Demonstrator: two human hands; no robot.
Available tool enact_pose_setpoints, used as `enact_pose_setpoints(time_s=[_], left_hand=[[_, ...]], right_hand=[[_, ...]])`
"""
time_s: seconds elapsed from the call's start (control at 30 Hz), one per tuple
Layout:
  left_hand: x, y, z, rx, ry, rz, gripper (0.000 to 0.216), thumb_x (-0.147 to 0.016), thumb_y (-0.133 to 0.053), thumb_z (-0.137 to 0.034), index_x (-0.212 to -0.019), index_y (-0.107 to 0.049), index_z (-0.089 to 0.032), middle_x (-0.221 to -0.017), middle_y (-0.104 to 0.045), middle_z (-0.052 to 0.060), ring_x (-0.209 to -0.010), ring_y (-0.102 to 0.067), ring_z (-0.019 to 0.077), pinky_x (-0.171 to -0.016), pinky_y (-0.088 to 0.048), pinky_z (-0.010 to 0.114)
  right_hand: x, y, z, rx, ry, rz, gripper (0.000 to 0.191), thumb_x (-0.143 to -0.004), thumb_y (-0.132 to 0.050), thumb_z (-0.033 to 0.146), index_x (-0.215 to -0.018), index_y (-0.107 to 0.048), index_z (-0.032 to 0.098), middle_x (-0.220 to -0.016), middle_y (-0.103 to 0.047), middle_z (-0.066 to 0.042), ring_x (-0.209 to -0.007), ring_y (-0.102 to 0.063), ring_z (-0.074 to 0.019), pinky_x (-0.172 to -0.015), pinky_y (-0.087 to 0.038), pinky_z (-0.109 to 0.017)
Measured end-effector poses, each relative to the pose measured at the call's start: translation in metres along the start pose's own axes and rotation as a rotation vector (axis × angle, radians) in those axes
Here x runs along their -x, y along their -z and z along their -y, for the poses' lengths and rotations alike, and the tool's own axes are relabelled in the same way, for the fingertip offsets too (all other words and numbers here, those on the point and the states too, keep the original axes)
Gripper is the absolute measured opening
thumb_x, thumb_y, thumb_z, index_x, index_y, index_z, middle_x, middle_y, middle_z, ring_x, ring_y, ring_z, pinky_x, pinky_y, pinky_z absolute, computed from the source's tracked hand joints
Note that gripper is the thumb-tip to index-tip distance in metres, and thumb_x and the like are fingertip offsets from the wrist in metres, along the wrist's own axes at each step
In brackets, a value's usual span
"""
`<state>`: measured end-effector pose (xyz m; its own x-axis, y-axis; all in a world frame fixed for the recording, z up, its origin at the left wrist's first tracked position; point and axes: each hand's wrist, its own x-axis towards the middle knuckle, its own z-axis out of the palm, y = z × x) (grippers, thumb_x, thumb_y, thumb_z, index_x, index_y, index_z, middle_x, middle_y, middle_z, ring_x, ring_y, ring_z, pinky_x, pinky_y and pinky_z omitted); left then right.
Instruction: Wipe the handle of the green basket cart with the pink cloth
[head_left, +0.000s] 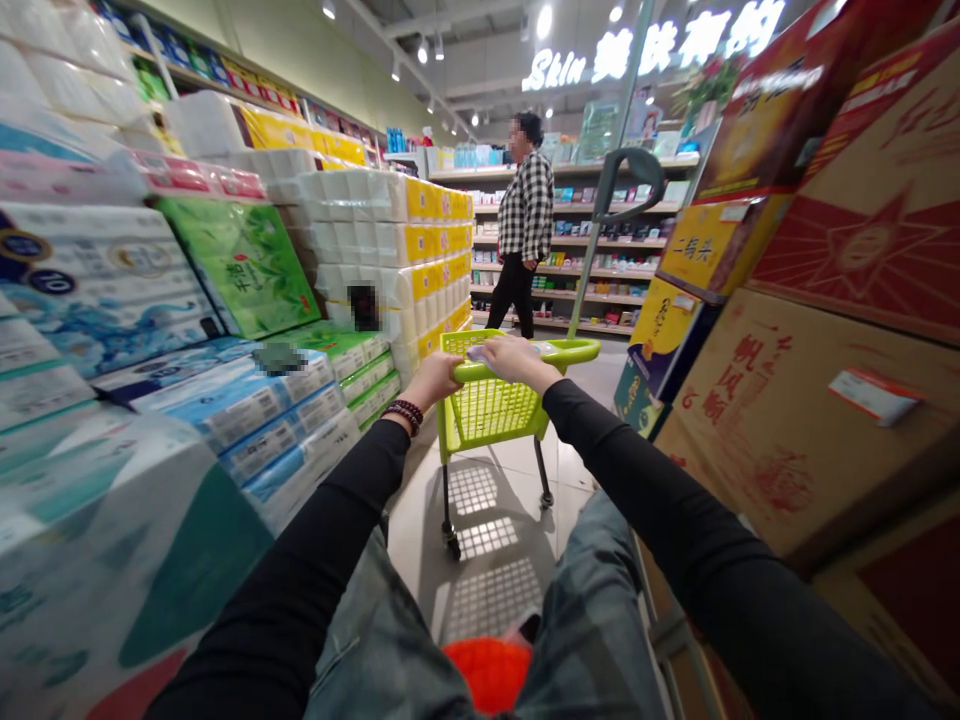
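Observation:
A lime-green shopping cart (491,412) with a lattice basket and dark legs on casters stands in front of me. My left hand (436,378) is closed around the left end of its rounded handle (581,351). Across the middle of that handle lies my right hand (517,358), its fingers bent over the bar close to my left hand. Something pale and small shows by the right fingertips, too unclear to name. Most of the basket's inside is hidden behind my hands.
Stacked tissue packs (281,400) and toilet rolls (367,230) line the left side. Cardboard cartons (780,420) and boxed goods rise close on the right. Ahead, a person in a checked shirt (526,205) stands before stocked shelves (592,255). A pole with a grey loop (628,185) rises beyond the cart.

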<state>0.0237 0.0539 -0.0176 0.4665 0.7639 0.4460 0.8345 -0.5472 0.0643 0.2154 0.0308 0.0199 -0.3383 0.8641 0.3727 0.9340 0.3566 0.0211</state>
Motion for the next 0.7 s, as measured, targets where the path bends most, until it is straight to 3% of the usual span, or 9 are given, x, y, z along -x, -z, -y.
enact_pose_setpoints(time_s=[0.1,0.17,0.33,0.43,0.53,0.7], left_hand=[[0.001,0.002,0.008,0.017,0.000,0.010,0.028,-0.077,-0.069,-0.018,-0.101,-0.083,-0.017,-0.095,-0.080,0.011,-0.093,-0.074,0.0284,-0.082,-0.054,0.032],[0.002,0.004,0.012,0.019,-0.005,0.012,0.026,-0.075,-0.070,-0.018,-0.098,-0.083,-0.018,-0.094,-0.080,0.011,-0.093,-0.073,0.0285,-0.083,-0.054,0.032],[0.004,0.003,0.015,0.013,-0.002,0.004,0.018,-0.075,-0.071,-0.019,-0.089,-0.081,-0.018,-0.093,-0.079,0.011,-0.095,-0.073,0.0288,-0.083,-0.054,0.032],[0.004,0.002,0.014,0.029,-0.001,0.000,0.016,-0.075,-0.070,-0.018,-0.087,-0.081,-0.018,-0.092,-0.079,0.011,-0.094,-0.073,0.0287,-0.082,-0.054,0.032],[0.003,0.001,0.015,0.026,-0.002,-0.009,0.015,-0.075,-0.070,-0.017,-0.086,-0.080,-0.018,-0.090,-0.079,0.011,-0.092,-0.072,0.0280,-0.081,-0.053,0.031],[0.002,0.001,0.023,0.066,-0.033,-0.020,0.013,-0.073,-0.070,-0.017,-0.082,-0.079,-0.016,-0.086,-0.079,0.009,-0.087,-0.071,0.0265,-0.079,-0.051,0.031]], right_hand=[[-0.002,-0.001,0.006,-0.001,0.125,-0.022,0.051,-0.114,-0.035,0.044,-0.106,-0.080,0.020,-0.119,-0.079,-0.010,-0.115,-0.070,-0.0245,-0.100,-0.048,-0.033],[-0.002,-0.001,0.001,-0.008,0.117,-0.045,0.051,-0.114,-0.034,0.044,-0.108,-0.079,0.021,-0.121,-0.079,-0.010,-0.114,-0.070,-0.0238,-0.099,-0.049,-0.032],[-0.004,0.002,-0.031,-0.017,-0.180,0.014,0.055,-0.113,-0.031,0.050,-0.120,-0.075,0.019,-0.119,-0.079,-0.015,-0.106,-0.074,-0.0269,-0.088,-0.052,-0.034],[-0.001,-0.002,-0.037,-0.016,-0.303,-0.006,0.055,-0.113,-0.031,0.048,-0.118,-0.076,0.017,-0.119,-0.078,-0.017,-0.110,-0.073,-0.0282,-0.092,-0.052,-0.036],[0.007,-0.015,-0.025,0.015,-0.191,-0.135,0.047,-0.113,-0.033,0.035,-0.115,-0.075,0.014,-0.121,-0.077,-0.017,-0.116,-0.070,-0.0277,-0.102,-0.049,-0.037],[0.020,-0.035,-0.015,-0.044,0.228,-0.352,0.038,-0.112,-0.042,0.040,-0.125,-0.072,0.020,-0.134,-0.072,-0.012,-0.127,-0.063,-0.0262,-0.112,-0.045,-0.040]])
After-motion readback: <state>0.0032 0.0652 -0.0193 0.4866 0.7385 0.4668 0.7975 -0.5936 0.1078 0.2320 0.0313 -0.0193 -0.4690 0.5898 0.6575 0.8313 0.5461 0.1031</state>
